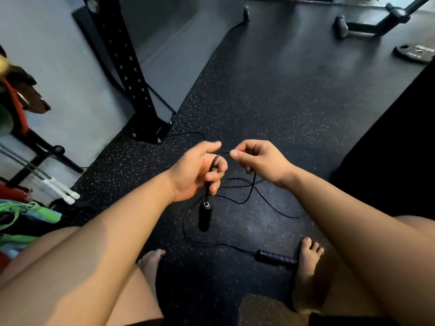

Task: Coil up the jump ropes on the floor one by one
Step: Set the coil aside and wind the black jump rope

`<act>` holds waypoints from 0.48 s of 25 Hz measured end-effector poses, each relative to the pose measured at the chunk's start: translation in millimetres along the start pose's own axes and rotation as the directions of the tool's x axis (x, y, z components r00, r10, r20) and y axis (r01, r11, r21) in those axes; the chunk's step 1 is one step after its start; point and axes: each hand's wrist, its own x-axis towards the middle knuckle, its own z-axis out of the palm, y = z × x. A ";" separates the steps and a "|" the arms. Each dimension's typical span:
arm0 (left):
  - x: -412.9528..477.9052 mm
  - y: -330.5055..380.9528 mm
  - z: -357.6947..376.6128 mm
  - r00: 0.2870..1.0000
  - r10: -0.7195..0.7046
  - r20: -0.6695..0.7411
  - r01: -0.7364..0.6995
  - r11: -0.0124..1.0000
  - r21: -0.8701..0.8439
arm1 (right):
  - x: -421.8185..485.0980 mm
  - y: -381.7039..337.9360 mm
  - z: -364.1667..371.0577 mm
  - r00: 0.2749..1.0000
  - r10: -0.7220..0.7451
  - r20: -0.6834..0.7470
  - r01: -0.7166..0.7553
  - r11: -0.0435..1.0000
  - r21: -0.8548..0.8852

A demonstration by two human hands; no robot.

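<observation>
A thin black jump rope (253,184) is held between two bare hands above a black rubber floor (259,102) flecked with pale specks. A few small loops of its cord are gripped in the curled fingers of the left hand (197,171), and a smooth black cylindrical handle (204,216) is seen hanging straight down below that hand. Just beside it, the cord is pinched between the thumb and forefinger of the right hand (256,158). The rest of the cord is spread in loose, crossing curves on the floor under the hands. It is joined to a second, ribbed black handle (275,257), laid flat against a bare right foot (308,255). A black perforated steel rack post (127,67) is bolted to the floor at upper left.
</observation>
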 end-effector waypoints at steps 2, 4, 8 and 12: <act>2.0 6.5 -0.3 0.999 0.044 -0.009 -0.044 0.989 -0.141 | -1.4 9.9 2.7 0.999 0.034 0.002 -0.034 0.999 -0.020; 4.0 9.6 -0.4 0.996 0.084 -0.038 -0.090 0.973 -0.213 | -5.4 16.4 8.9 0.998 0.051 0.038 -0.050 0.998 -0.038; 5.4 10.2 2.3 0.992 0.057 -0.115 -0.075 0.984 -0.161 | -7.7 19.0 6.9 0.998 0.002 -0.061 -0.005 0.998 -0.056; 1.2 10.1 3.6 0.995 0.091 -0.050 -0.098 0.981 -0.166 | -6.6 20.9 -4.2 0.984 -0.004 -0.177 -0.015 0.994 -0.106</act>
